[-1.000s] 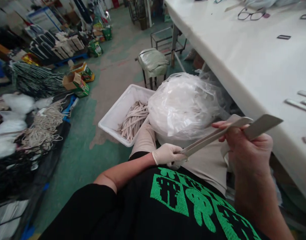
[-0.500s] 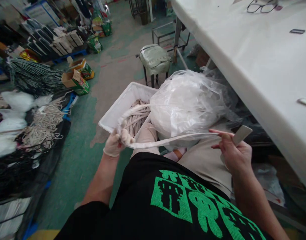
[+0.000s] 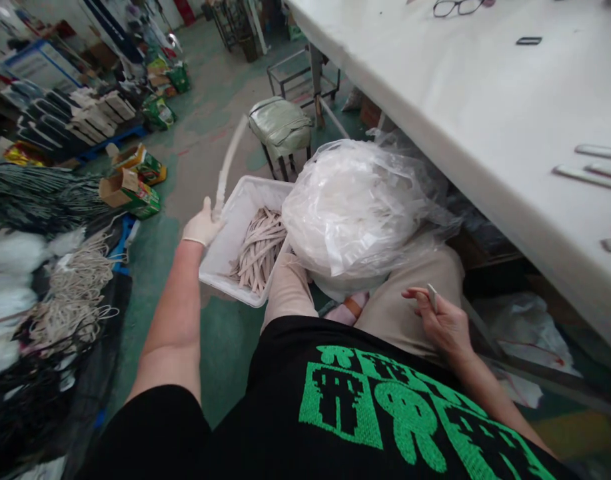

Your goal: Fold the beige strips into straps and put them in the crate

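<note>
My left hand (image 3: 204,225), in a pale glove, is at the left rim of a white plastic bin (image 3: 220,257). It is closed on one end of a long whitish strip (image 3: 230,157), which curves upward and away toward the far side. Inside the bin lies a heap of flat beige strips (image 3: 259,250). Low over my right thigh, my right hand (image 3: 444,323) is closed around a small flat pale piece (image 3: 432,298), its edge poking up between thumb and fingers. Between my knees stands a big clear plastic bag (image 3: 355,207) filled with white material.
On the right, a white-covered table (image 3: 435,87) carries glasses (image 3: 458,7) and several flat metal pieces (image 3: 590,177). A padded stool (image 3: 280,123) stands beyond the bin. Bundled cords (image 3: 72,287) and open cartons (image 3: 130,193) line the left floor.
The strip, earlier stretched in a loop between both hands, has left my right hand. My left hand has swung outward and forward with it; my right hand has dropped nearer my thigh.
</note>
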Motion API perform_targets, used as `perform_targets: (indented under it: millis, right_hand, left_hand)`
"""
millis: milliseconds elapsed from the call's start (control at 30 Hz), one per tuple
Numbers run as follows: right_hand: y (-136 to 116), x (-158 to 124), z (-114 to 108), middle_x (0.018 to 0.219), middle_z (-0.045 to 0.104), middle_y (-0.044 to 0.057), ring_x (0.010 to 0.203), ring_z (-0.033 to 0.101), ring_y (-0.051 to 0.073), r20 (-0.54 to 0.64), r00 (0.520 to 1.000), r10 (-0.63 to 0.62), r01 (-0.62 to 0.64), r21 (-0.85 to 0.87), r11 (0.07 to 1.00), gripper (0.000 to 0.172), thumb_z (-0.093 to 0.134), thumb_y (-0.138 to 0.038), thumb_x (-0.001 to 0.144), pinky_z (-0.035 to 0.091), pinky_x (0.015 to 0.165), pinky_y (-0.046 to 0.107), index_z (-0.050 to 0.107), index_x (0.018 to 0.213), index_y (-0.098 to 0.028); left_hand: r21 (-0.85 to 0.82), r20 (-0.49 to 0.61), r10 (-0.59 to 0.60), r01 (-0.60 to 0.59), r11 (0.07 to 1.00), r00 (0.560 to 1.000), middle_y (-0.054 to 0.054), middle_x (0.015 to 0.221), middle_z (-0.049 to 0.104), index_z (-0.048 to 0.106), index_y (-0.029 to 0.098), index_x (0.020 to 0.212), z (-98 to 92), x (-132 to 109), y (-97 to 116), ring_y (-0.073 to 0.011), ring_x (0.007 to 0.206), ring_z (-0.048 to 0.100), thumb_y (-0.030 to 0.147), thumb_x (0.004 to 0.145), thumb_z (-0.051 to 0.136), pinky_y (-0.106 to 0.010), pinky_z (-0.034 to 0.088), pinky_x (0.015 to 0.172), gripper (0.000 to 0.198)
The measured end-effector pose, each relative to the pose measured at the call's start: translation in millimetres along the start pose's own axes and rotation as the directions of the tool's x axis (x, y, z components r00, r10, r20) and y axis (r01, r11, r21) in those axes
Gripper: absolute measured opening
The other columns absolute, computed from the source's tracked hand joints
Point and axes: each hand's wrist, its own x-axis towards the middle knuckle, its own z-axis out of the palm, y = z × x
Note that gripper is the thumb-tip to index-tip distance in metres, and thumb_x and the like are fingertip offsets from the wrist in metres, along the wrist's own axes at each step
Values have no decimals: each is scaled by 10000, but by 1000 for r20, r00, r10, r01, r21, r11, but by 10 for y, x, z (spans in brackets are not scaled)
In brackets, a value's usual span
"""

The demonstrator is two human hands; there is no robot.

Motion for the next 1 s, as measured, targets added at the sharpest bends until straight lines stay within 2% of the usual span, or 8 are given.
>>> perform_targets:
  millis: [67, 133, 200, 300, 400, 667, 833, 1000]
  right_hand:
    - [15, -6, 31, 876, 790, 84, 579, 693, 203, -16, 999, -36, 35, -56, 998, 481, 459, -606, 973, 563, 602, 328, 744, 957, -219]
    - [26, 6, 48, 882, 792, 86, 615, 704, 209, -31, 998, -52, 49, -84, 995, 480, 437, -589, 989, 556, 639, 333, 739, 979, -217]
    - [30, 27, 56, 890, 792, 92, 660, 717, 219, -41, 997, -65, 61, -98, 993, 479, 424, -574, 998, 554, 673, 338, 736, 993, -212]
    - [25, 49, 62, 905, 791, 103, 745, 736, 244, -37, 995, -93, 87, -123, 989, 478, 412, -561, 1004, 552, 731, 352, 738, 987, -211]
    - [26, 51, 69, 920, 790, 103, 819, 743, 259, -26, 994, -110, 106, -132, 986, 471, 406, -553, 1008, 547, 776, 357, 736, 985, -218]
    - [52, 13, 76, 934, 785, 102, 843, 738, 258, -46, 993, -104, 100, -78, 992, 475, 396, -560, 1008, 536, 795, 358, 721, 1021, -213]
    - [-27, 96, 88, 861, 764, 96, 740, 689, 229, -14, 1000, 2, -2, 30, 1000, 546, 390, -624, 982, 506, 714, 331, 729, 999, -196]
    - [-262, 449, 263, 622, 668, 37, 537, 556, 169, 185, 978, 95, -129, 178, 976, 563, 415, -606, 966, 435, 582, 286, 738, 993, -146]
  left_hand:
    - [151, 18, 42, -45, 988, 999, -172, 1160, 730, 654, 114, 1274, 317, -79, 95, -328, 1134, 651, 336, 744, 768, -415, 486, 986, 586]
    - [59, 141, 106, -115, 992, 984, -156, 1117, 749, 746, 130, 1075, 696, -334, 235, -303, 1108, 664, 438, 870, 619, -389, 480, 987, 391]
    - [-146, 373, 141, -92, 985, 917, -130, 954, 779, 776, 146, 861, 1103, -684, 391, -266, 969, 704, 566, 898, 530, -348, 510, 922, 488]
    - [-343, 638, 195, 48, 938, 745, -113, 829, 779, 772, 146, 763, 1664, -1160, 610, -233, 816, 718, 641, 827, 590, -312, 537, 821, 531]
    - [-301, 651, 163, 55, 952, 741, -76, 730, 758, 761, 148, 710, 2025, -1402, 775, -219, 754, 703, 588, 815, 626, -289, 526, 747, 472]
    - [-233, 454, 124, -16, 972, 882, -49, 903, 794, 804, 199, 864, 1941, -1382, 831, -210, 911, 709, 452, 857, 617, -263, 508, 818, 315]
    - [-269, 564, 131, 31, 963, 816, -77, 811, 781, 801, 165, 858, 1994, -1472, 840, -211, 790, 711, 552, 878, 578, -278, 519, 758, 448]
    - [-169, 587, 246, -181, 969, 771, -57, 818, 778, 797, 198, 823, 2113, -1686, 948, -221, 820, 697, 541, 865, 595, -273, 483, 732, 400]
